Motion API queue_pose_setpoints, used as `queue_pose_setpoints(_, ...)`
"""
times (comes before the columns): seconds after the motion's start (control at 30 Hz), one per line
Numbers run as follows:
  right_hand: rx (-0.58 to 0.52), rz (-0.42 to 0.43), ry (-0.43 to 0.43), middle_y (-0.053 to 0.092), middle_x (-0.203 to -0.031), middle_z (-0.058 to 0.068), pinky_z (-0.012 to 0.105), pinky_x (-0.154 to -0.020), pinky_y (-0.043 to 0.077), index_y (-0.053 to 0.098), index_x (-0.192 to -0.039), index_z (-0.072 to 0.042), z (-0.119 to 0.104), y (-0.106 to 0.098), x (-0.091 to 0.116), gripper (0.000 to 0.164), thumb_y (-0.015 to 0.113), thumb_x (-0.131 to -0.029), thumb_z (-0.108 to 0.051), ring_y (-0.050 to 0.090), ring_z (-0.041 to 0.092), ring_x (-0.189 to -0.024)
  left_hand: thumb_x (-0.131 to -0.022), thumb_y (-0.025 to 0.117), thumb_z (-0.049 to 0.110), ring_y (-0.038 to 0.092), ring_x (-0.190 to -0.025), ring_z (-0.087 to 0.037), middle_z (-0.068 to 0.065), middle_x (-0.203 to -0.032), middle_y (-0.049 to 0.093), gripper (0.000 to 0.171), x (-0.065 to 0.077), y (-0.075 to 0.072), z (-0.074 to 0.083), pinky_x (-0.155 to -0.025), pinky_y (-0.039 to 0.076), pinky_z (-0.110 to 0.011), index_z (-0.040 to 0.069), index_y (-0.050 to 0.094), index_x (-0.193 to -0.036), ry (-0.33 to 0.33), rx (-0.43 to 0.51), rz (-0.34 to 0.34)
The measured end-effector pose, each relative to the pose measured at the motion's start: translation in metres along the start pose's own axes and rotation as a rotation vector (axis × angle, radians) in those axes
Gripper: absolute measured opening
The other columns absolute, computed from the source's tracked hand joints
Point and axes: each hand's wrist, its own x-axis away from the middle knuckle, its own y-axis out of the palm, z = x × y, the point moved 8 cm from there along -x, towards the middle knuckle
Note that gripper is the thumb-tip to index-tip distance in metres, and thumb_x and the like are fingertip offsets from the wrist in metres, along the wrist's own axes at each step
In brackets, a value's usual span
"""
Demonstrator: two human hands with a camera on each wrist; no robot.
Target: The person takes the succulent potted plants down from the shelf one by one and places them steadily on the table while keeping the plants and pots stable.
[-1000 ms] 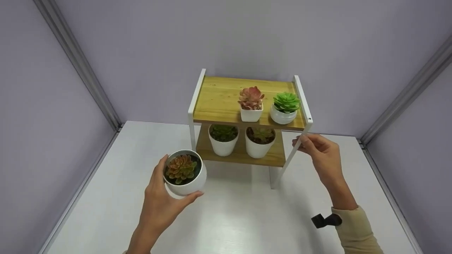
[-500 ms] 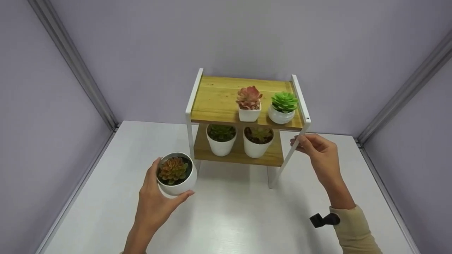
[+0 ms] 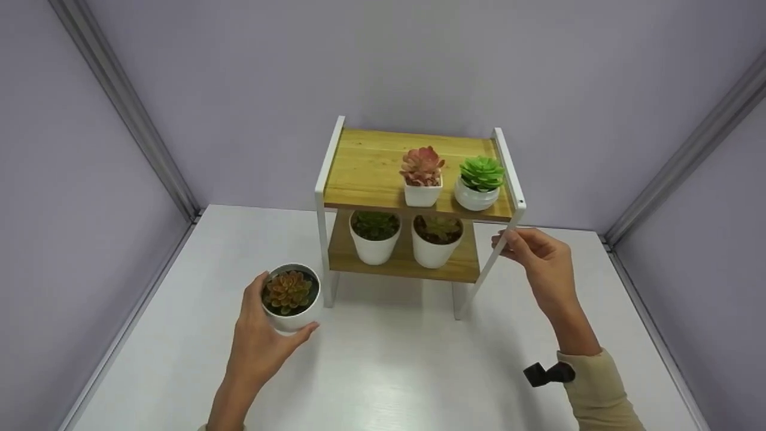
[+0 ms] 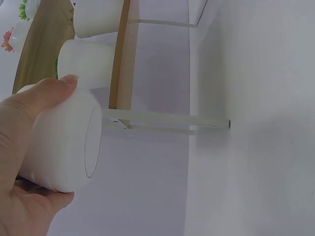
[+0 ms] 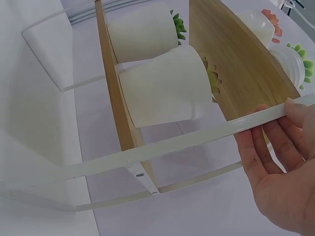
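My left hand (image 3: 258, 344) grips a white round pot holding an orange-green succulent (image 3: 289, 293), just left of a two-tier plant shelf (image 3: 365, 164). Thumb and fingers spread around the pot's sides, and the left wrist view shows its white base (image 4: 91, 142) held up off the table. At the shelf's other side my right hand (image 3: 547, 266) holds the white front right leg (image 3: 492, 261) between thumb and fingers, just below the top board. That grip shows up close in the right wrist view, the thumb lying on the white bar (image 5: 197, 137).
On the top board stand a pink succulent (image 3: 422, 179) in a square pot and a bright green succulent (image 3: 479, 182). Two white pots (image 3: 376, 248) with darker succulents stand on the lower board (image 3: 401, 270). Grey walls (image 3: 419, 66) enclose the white table (image 3: 383, 377).
My left hand has carried the potted succulent leftward, away from the shelf's front left leg. My right hand keeps its hold on the shelf leg. The head view has shifted slightly.
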Motion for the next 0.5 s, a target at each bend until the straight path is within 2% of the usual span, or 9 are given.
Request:
queue_pose_setpoints(0.13,-0.013,0.031,0.014,0.081,-0.101,0.005,0.033,-0.094,0.062,0.072,-0.117,0.011,0.002,-0.001,0.0,0.027,0.068,-0.103,-0.012,0.079,0.018,-0.102,-0.066,0.102,0.022,0.052,-0.142,-0.044,-0.024,-0.153,0.046,0.119,-0.002,0.001,-0.008,-0.113,0.048,-0.06,0.0,0.029,-0.157,0.008,-0.005,0.002)
queue_pose_setpoints(0.33,-0.016,0.042,0.021,0.081,-0.101,0.005,0.033,-0.094,0.062,0.071,-0.117,0.012,0.004,-0.002,0.001,0.027,0.067,-0.103,-0.011,0.078,0.018,-0.102,-0.065,0.102,0.019,0.053,-0.14,-0.044,-0.025,-0.15,0.047,0.118,-0.007,0.002,-0.021,-0.112,0.048,-0.061,-0.002,0.029,-0.156,0.036,-0.023,0.011)
queue_pose_setpoints(0.5,-0.014,0.045,0.028,0.08,-0.1,0.004,0.033,-0.095,0.062,0.071,-0.118,0.011,0.005,-0.002,0.002,0.027,0.067,-0.103,-0.012,0.078,0.018,-0.102,-0.067,0.101,0.019,0.052,-0.141,-0.044,-0.025,-0.152,0.046,0.118,-0.008,0.008,-0.034,-0.113,0.047,-0.062,-0.002,0.028,-0.157,0.001,-0.026,-0.012)
